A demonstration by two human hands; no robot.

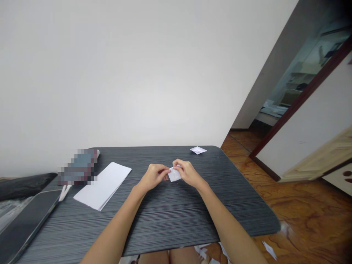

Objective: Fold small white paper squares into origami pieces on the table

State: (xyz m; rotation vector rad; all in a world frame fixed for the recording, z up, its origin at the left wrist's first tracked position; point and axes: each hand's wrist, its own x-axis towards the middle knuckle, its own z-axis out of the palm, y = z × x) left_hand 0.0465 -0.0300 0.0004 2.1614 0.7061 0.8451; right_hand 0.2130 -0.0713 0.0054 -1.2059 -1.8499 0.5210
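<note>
A small folded piece of white paper (pixel 174 175) is held up over the middle of the dark table. My left hand (pixel 154 176) pinches its left edge between thumb and fingers. On the other side, my right hand (pixel 187 172) is closed on its upper right part, and the fingers cover some of the paper. A folded white paper piece (pixel 198 150) lies apart from both hands near the table's back right. To the left of my left hand lies a stack of white paper sheets (pixel 106 185).
The dark grained table (pixel 170 223) meets a white wall. At its left are a pixelated object (pixel 79 167) with a white strap and a dark flat panel (pixel 30 220). Paper scraps (pixel 269 250) lie on the wooden floor. A doorway opens at right.
</note>
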